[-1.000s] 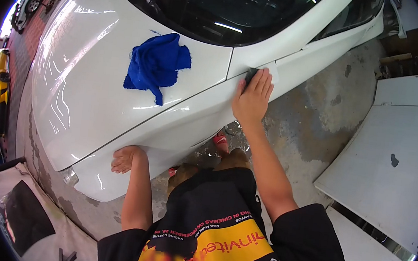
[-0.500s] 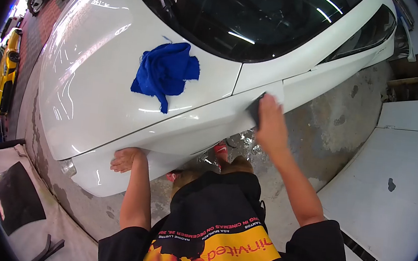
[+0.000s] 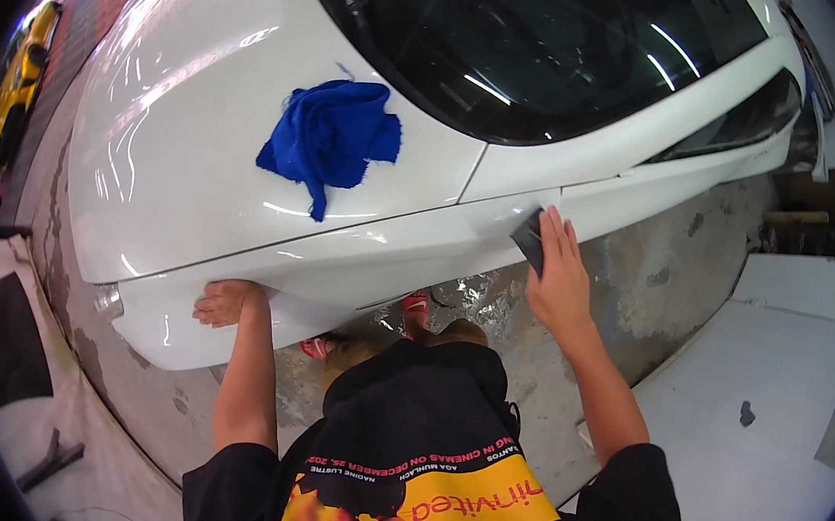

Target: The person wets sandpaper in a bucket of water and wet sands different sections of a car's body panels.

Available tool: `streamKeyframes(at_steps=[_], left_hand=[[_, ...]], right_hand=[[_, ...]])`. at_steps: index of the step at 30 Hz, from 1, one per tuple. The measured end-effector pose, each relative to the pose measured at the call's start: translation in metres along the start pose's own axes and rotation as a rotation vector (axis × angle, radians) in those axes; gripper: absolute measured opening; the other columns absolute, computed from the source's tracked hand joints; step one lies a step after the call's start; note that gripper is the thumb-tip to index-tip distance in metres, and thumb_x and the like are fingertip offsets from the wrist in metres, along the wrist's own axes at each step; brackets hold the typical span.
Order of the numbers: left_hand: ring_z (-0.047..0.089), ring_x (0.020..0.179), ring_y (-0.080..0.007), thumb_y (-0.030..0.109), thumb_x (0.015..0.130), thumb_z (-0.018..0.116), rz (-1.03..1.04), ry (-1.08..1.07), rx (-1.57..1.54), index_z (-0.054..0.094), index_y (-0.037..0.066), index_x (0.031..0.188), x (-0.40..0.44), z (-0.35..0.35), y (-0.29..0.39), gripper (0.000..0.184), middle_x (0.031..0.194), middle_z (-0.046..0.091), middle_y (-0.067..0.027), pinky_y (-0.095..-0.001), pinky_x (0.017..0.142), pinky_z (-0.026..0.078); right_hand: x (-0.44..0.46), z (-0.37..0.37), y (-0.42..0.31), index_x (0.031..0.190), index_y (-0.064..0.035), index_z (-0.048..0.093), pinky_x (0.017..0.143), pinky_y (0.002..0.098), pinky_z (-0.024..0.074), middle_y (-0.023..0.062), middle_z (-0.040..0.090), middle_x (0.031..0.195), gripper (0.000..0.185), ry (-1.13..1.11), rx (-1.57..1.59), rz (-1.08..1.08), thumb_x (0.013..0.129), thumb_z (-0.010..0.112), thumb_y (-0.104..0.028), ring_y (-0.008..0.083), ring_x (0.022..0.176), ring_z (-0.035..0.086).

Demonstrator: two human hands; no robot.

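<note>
A white car fender (image 3: 419, 246) runs along in front of me. My left hand (image 3: 222, 304) lies flat on it near the headlight (image 3: 109, 301), holding nothing. Farther right, my right hand (image 3: 561, 274) presses a dark grey flat pad (image 3: 530, 239) against the fender by the door seam. Its fingers are stretched out over the pad's right side. On the hood (image 3: 189, 128) lies a crumpled blue cloth (image 3: 334, 137) with frayed edges, touched by neither hand.
Above the hood is the dark windshield (image 3: 517, 59). At the right stand white panels (image 3: 790, 357). A draped cover (image 3: 72, 398) is at the lower left, and a yellow car (image 3: 17, 86) at the far left. The concrete floor (image 3: 659, 254) looks wet in places.
My right hand has moved back from the seam area down the fender's side, and more of the dark pad shows. My left hand stays on the fender. The camera view has shifted.
</note>
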State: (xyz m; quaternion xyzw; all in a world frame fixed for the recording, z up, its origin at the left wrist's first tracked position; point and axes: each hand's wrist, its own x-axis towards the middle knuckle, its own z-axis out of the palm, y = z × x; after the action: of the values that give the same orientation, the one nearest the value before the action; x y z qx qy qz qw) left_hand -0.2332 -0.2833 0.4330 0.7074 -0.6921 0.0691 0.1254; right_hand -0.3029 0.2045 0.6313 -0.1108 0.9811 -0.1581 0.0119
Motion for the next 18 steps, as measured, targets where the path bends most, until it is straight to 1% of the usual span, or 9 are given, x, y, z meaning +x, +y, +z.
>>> streamKeyframes(at_steps=[2,3,6,7,10,11,14,15,18], left_hand=[[0.028,0.145,-0.0411,0.026,0.103,0.038,0.008,0.009,0.029,0.056,0.004,0.123,0.001,0.007,-0.002,0.035,0.143,0.043,-0.0191,-0.0593,0.114,0.029],[0.027,0.145,-0.0416,0.026,0.103,0.036,-0.026,0.060,-0.022,0.049,0.002,0.134,0.003,0.017,-0.003,0.041,0.146,0.041,-0.0196,-0.0583,0.115,0.028],[0.024,0.147,-0.0423,0.027,0.104,0.035,-0.021,-0.028,-0.081,0.043,-0.001,0.139,0.004,0.014,-0.005,0.046,0.149,0.038,-0.0203,-0.0586,0.116,0.025],[0.023,0.147,-0.0423,0.027,0.104,0.035,-0.029,-0.019,-0.085,0.043,-0.001,0.139,0.004,0.016,-0.004,0.046,0.150,0.038,-0.0201,-0.0585,0.116,0.025],[0.020,0.148,-0.0424,0.028,0.104,0.036,-0.028,-0.009,-0.100,0.044,-0.001,0.138,0.004,0.020,-0.005,0.045,0.151,0.036,-0.0199,-0.0584,0.117,0.024],[0.020,0.149,-0.0422,0.028,0.104,0.036,-0.026,-0.011,-0.112,0.043,-0.001,0.138,0.003,0.019,-0.004,0.046,0.152,0.035,-0.0199,-0.0584,0.117,0.024],[0.019,0.149,-0.0418,0.029,0.104,0.035,-0.080,0.031,-0.257,0.041,-0.001,0.140,0.002,0.021,-0.005,0.048,0.153,0.034,-0.0203,-0.0580,0.118,0.022],[0.019,0.149,-0.0417,0.030,0.104,0.035,-0.106,0.054,-0.329,0.041,-0.001,0.141,0.001,0.022,-0.005,0.049,0.153,0.033,-0.0205,-0.0578,0.118,0.022],[0.020,0.148,-0.0415,0.033,0.103,0.034,-0.084,0.010,-0.268,0.038,-0.002,0.143,0.003,0.020,-0.005,0.053,0.153,0.032,-0.0211,-0.0576,0.118,0.020]], right_hand=[[-0.008,-0.005,0.003,0.148,-0.0005,0.039,0.114,0.0476,0.0381,0.0164,0.037,0.156,0.082,0.025,0.088,-0.097,0.073,0.071,-0.005,0.0441,0.143,0.034],[-0.008,-0.008,-0.009,0.147,0.0015,0.039,0.114,0.0477,0.0382,0.0170,0.039,0.155,0.076,0.058,0.105,-0.135,0.076,0.066,-0.004,0.0435,0.143,0.035],[-0.001,0.031,-0.023,0.146,0.0043,0.040,0.115,0.0481,0.0374,0.0185,0.042,0.153,0.071,-0.028,-0.055,-0.390,0.078,0.059,-0.001,0.0417,0.143,0.037],[0.001,0.042,-0.033,0.143,0.0068,0.042,0.116,0.0478,0.0350,0.0202,0.045,0.150,0.065,-0.028,-0.057,-0.467,0.080,0.055,0.000,0.0402,0.142,0.039],[0.008,0.041,-0.014,0.144,0.0067,0.040,0.118,0.0479,0.0315,0.0212,0.045,0.149,0.069,-0.069,-0.139,-0.562,0.078,0.059,-0.003,0.0392,0.141,0.041],[0.009,0.033,0.001,0.146,0.0057,0.038,0.120,0.0477,0.0289,0.0213,0.044,0.150,0.076,-0.080,-0.102,-0.452,0.075,0.064,-0.006,0.0381,0.141,0.041],[0.014,0.014,0.031,0.147,0.0054,0.036,0.120,0.0497,0.0277,0.0217,0.041,0.152,0.082,-0.034,-0.223,-0.373,0.072,0.067,-0.007,0.0386,0.142,0.038],[0.015,0.023,0.027,0.146,0.0069,0.037,0.120,0.0517,0.0264,0.0223,0.038,0.153,0.082,-0.023,-0.255,-0.352,0.072,0.069,-0.007,0.0398,0.143,0.036],[0.010,0.040,0.007,0.145,0.0091,0.037,0.120,0.0532,0.0255,0.0241,0.039,0.152,0.080,0.056,-0.233,-0.284,0.074,0.068,-0.010,0.0412,0.142,0.036]])
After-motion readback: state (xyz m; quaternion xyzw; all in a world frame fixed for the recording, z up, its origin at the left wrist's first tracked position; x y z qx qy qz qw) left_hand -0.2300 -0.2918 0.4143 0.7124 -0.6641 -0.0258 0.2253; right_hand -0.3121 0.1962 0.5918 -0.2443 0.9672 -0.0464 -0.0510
